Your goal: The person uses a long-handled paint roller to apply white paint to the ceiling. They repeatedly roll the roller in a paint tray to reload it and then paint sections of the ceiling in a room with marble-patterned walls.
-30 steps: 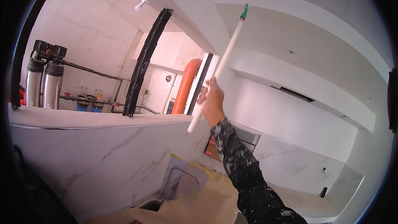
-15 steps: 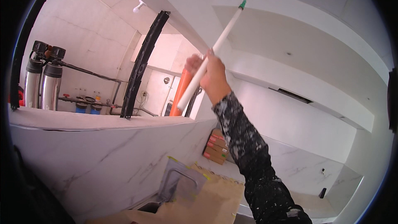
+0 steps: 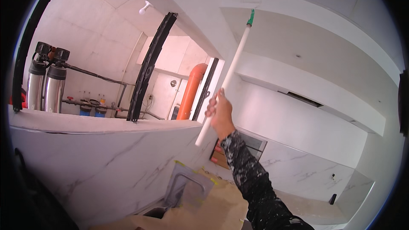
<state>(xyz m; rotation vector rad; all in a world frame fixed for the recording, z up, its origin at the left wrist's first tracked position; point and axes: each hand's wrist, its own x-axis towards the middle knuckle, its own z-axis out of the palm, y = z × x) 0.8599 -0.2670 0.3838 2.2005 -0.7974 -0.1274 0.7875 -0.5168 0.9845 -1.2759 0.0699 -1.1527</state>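
Observation:
My right hand (image 3: 219, 113), at the end of a paint-spattered dark sleeve (image 3: 251, 174), is closed round the lower part of a long white pole (image 3: 235, 61). The pole slants up and to the right. A green handle (image 3: 250, 18) is fixed at its top, leading to a paint roller (image 3: 250, 2) whose white sleeve is hard to tell from the white ceiling beam (image 3: 281, 3) behind it. The roller appears to lie against the lower part of that beam. My left hand is out of view.
On the left, a marble-patterned half wall (image 3: 102, 157) carries dark upright frames (image 3: 151, 68). Beyond it stand silver filter tanks (image 3: 54, 87) and an orange pipe (image 3: 189, 91). Below are a masked faucet (image 3: 187, 176), a paper-covered counter (image 3: 217, 206) and stacked boxes (image 3: 220, 157).
My right hand has come down, bringing the pole lower with it. The green handle now sits a little below its earlier place, and the orange pipe's bend is uncovered.

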